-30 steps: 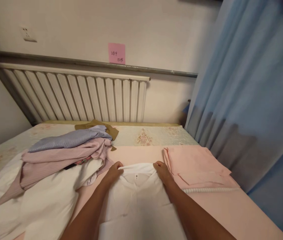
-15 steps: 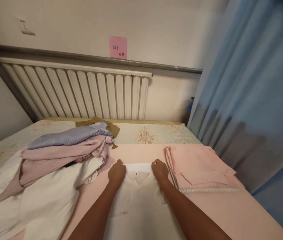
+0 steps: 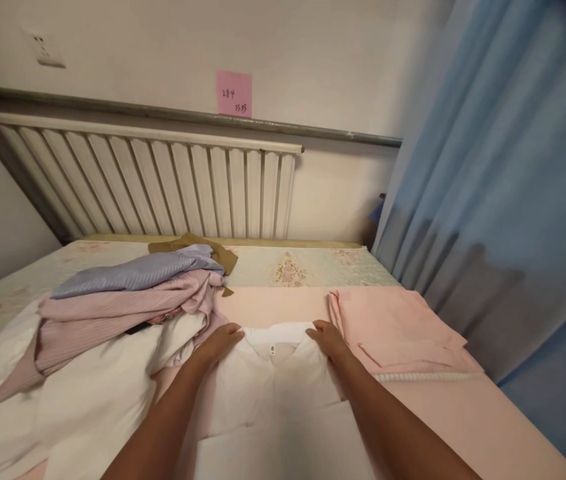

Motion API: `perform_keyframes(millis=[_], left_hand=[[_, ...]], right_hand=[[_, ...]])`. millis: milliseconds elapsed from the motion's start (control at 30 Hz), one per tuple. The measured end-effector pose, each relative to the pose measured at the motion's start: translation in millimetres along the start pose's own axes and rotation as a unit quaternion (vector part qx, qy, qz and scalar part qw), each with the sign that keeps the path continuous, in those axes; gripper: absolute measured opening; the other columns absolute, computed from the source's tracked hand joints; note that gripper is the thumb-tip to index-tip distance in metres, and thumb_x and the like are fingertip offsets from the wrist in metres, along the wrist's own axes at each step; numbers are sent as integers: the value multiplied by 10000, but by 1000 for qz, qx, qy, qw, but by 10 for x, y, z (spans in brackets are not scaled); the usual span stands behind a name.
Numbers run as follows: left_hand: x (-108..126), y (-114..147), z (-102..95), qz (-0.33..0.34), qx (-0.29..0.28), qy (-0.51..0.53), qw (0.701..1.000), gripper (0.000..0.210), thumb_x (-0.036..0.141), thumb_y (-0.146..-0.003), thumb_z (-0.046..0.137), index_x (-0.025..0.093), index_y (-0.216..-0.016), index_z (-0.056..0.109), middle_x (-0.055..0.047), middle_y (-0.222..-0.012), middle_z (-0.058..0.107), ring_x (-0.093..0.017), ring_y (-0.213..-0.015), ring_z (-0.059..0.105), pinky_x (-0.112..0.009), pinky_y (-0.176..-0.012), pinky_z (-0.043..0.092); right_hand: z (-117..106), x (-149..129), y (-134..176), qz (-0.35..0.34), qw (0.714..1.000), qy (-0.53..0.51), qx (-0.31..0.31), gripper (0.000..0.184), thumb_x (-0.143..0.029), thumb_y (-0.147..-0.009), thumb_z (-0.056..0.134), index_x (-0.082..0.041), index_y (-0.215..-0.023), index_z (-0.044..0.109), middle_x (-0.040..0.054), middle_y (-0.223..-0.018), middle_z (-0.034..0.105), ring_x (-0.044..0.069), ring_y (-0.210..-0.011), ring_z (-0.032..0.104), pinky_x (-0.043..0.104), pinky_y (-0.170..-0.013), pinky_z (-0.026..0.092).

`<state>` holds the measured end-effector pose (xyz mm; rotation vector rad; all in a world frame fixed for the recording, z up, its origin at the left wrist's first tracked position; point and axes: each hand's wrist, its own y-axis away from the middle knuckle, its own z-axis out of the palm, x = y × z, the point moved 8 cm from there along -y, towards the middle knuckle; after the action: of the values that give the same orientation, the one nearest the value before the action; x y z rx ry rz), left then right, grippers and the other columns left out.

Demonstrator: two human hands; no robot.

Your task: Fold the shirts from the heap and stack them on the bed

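A white shirt (image 3: 277, 400) lies in front of me on a pale pink sheet (image 3: 277, 303), its collar pointing away and a small label showing inside the neck. My left hand (image 3: 223, 340) pinches the left end of the collar. At the collar's right end, my right hand (image 3: 329, 337) grips the cloth between thumb and fingers. Both forearms stretch over the shirt's sides and hide part of them. The shirt's lower end runs out of view at the bottom.
Left of me is a heap of clothes: a lilac ribbed garment (image 3: 133, 270), a mauve one (image 3: 113, 310) and white cloth (image 3: 97, 387). Folded pink cloth (image 3: 403, 327) lies to the right, beside a blue curtain (image 3: 463, 167). A radiator (image 3: 163, 180) stands behind the floral mattress (image 3: 290, 270).
Both hands have moved slightly outward along the collar, the left one more. The shirt's shoulders are spread wider and flatter. The view has shifted a little.
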<state>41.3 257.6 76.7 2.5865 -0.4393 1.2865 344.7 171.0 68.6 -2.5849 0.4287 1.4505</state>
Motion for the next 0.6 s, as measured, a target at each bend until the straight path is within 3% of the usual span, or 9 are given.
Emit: perform_keyframes(millis=[133,267,333,400,467,533,600], left_hand=[[-2,-30,82,6,48,-74,996,158,331,-783,459,216,-714,541,16,-717,601,-178,-745,563,-266,-690,408],[36,21,85,-7,124,-153,980,179,300,-845,409,207,-815,560,-35,-789,613,-214,-833,565,-325,-786,405],[108,119,40,-9,168,-190,967,216,280,-862,395,174,-892,581,-99,-921,625,-254,-961,546,-384,-877,384],[210,261,4,-4,208,-219,953,281,243,-875,366,134,-1027,574,-163,-1106,589,-291,-1109,487,-441,-960,340],[316,412,42,13,227,-240,944,352,206,-872,365,123,-1174,527,-180,-1285,506,-296,-1245,396,-453,-1025,293],[393,534,177,40,218,-274,936,430,198,-865,394,127,-1282,472,-163,-1421,406,-284,-1346,287,-436,-1075,250],[387,607,370,52,191,-325,925,500,233,-875,408,123,-1363,410,-145,-1496,320,-294,-1393,213,-458,-1098,221]], right_hand=[[33,-8,-50,-2,995,74,60,223,-355,-755,527,-206,-589,521,-42,-557,467,129,-577,396,254,-556,278],[5,-98,-30,6,987,121,105,246,-367,-826,442,-213,-701,588,7,-643,570,162,-631,481,276,-610,345],[-50,-189,42,-4,985,130,115,285,-367,-862,398,-205,-826,630,50,-769,639,191,-734,546,296,-680,396],[-113,-324,175,-50,980,142,131,334,-340,-888,366,-178,-1003,635,105,-979,659,229,-936,565,334,-823,417],[-115,-487,372,-140,964,174,146,389,-297,-909,336,-146,-1163,589,139,-1168,611,250,-1123,510,385,-970,375],[11,-596,594,-239,937,217,133,426,-268,-924,315,-125,-1259,537,146,-1292,551,252,-1239,445,423,-1058,320],[226,-571,756,-288,918,259,86,446,-277,-928,350,-110,-1315,497,148,-1389,476,256,-1323,369,439,-1100,282]])
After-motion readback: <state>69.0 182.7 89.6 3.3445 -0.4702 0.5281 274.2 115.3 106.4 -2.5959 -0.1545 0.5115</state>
